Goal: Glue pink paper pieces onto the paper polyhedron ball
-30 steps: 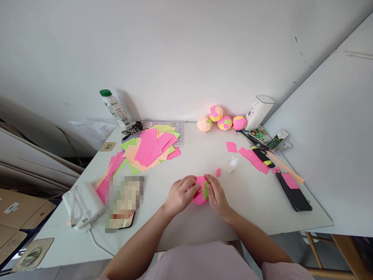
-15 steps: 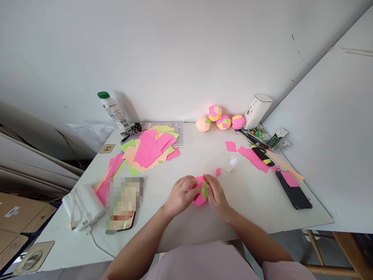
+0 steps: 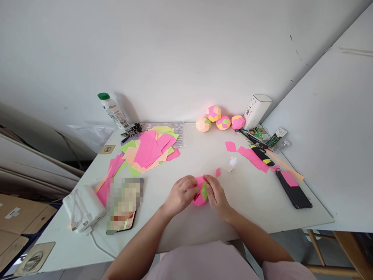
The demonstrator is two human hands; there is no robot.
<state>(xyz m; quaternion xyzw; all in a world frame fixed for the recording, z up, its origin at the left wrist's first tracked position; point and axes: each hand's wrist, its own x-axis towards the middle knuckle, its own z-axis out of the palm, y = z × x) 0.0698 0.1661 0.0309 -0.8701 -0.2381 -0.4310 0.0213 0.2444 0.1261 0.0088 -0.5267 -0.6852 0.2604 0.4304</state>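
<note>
Both hands hold a pink and green folded paper ball (image 3: 201, 197) just above the white table (image 3: 250, 198), near its front edge. My left hand (image 3: 180, 194) curls round the ball's left side, fingers closed on it. My right hand (image 3: 215, 193) grips the right side, thumb and fingers pressed on the green facet. A small pink paper scrap (image 3: 218, 172) lies just beyond my right hand, and a small white glue bottle (image 3: 232, 162) stands a little farther.
A pile of pink, orange and green paper sheets (image 3: 150, 149) lies at back left with keys (image 3: 132, 129) and a green-capped bottle (image 3: 112, 109). Several finished paper balls (image 3: 223, 121) sit by the wall. A black phone (image 3: 293, 189) lies right; a white charger (image 3: 84, 206) left.
Both hands stay on the paper ball with only slight finger shifts. The view has drifted a little.
</note>
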